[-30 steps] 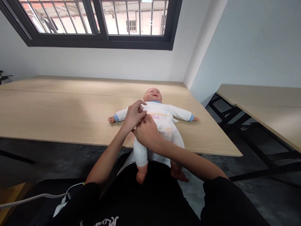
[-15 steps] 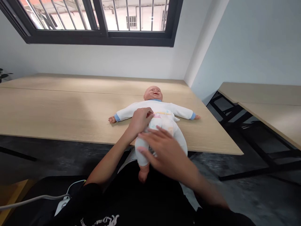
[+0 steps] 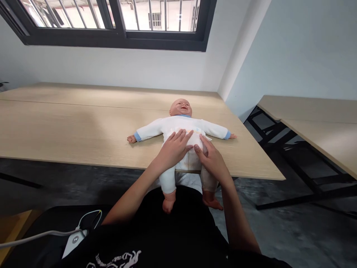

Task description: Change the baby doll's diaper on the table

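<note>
At the table's (image 3: 83,145) near edge we're resting left hand (image 3: 174,149) and right hand (image 3: 214,158) spread on a soft-looking diaper (image 3: 186,161), best held by its waist

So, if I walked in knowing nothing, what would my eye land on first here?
Probably the baby doll, lying on its back at the near edge of the pale wooden table, with its legs reaching past that edge. Next come the person's left hand and right hand, spread on either side of a white diaper-like piece on the doll's front. Beyond the table, the dark-framed window with bars also stands out.
</note>
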### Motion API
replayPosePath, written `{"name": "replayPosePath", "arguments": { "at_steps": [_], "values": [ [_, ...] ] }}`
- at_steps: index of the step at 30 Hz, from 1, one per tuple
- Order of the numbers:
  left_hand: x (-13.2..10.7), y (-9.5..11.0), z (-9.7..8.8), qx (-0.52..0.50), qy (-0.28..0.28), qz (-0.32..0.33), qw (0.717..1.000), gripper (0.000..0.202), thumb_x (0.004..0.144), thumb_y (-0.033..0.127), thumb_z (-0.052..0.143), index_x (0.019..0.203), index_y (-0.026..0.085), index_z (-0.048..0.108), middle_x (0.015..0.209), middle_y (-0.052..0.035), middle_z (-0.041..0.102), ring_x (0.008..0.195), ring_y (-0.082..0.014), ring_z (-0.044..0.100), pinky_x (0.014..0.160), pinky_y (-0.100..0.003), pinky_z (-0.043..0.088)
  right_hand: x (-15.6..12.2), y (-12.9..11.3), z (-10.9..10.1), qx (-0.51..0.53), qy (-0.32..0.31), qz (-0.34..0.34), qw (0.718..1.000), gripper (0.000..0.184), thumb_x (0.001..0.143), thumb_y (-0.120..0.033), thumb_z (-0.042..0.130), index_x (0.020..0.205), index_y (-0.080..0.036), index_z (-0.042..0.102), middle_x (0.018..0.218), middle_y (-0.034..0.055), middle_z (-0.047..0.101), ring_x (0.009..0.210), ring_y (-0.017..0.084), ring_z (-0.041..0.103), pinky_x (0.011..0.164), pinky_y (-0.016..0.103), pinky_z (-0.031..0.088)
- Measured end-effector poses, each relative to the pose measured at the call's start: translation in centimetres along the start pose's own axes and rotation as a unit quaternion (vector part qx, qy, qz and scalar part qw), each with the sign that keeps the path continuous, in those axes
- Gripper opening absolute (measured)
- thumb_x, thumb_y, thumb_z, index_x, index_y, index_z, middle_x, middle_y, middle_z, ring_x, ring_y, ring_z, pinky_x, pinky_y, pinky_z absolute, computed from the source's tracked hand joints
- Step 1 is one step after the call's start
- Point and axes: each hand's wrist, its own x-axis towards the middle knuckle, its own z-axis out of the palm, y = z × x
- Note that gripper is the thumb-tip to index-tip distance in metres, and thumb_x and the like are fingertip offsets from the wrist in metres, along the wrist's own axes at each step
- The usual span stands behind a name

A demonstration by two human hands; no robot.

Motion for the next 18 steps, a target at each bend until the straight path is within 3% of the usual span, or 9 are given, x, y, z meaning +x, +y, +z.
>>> {"name": "replayPosePath", "arguments": {
  "at_steps": [7,11,15,18],
  "values": [
    [-0.5,-1.4,-1.2,-0.084,-0.036,0.018,0.996,0.054,0.108,0.036,0.04,0.156,0.01,0.037,0.162,-0.0163,0.038,0.154,-0.0248,0.03,0.125,-0.041,0.029,-0.6,-0.4,0.9,0.012,-0.007,0.015,1.0,0.089,0.092,-0.068,0.046,0.153,-0.003,0.043,0.159,0.0189,0.039,0.151,0.031,0.034,0.128,0.05,0.024],
    [-0.4,-1.2,-1.4,-0.073,-0.058,0.006,0.996,0.056,0.108,0.034,0.036,0.158,0.008,0.033,0.162,-0.0175,0.037,0.154,-0.0269,0.031,0.124,-0.044,0.03,-0.6,-0.4,1.8,0.025,0.002,0.024,0.999,0.092,0.091,-0.071,0.044,0.154,-0.004,0.042,0.161,0.0192,0.035,0.152,0.031,0.031,0.128,0.05,0.023],
    [-0.3,-0.8,-0.8,-0.067,-0.034,-0.022,0.997,0.055,0.107,0.031,0.036,0.157,0.007,0.035,0.161,-0.019,0.038,0.153,-0.0283,0.032,0.126,-0.047,0.025,-0.3,-0.2,2.1,0.039,0.001,0.022,0.999,0.094,0.09,-0.073,0.045,0.154,-0.005,0.043,0.162,0.019,0.033,0.153,0.032,0.029,0.128,0.05,0.022],
    [-0.5,-1.0,-0.4,-0.162,0.012,-0.029,0.986,0.055,0.105,0.038,0.042,0.153,0.013,0.044,0.159,-0.0146,0.044,0.153,-0.0267,0.033,0.127,-0.046,0.022,-0.3,-0.1,1.6,0.068,-0.003,0.014,0.998,0.089,0.089,-0.072,0.052,0.151,-0.009,0.048,0.161,0.017,0.037,0.152,0.031,0.031,0.129,0.05,0.02]
  ]
}}
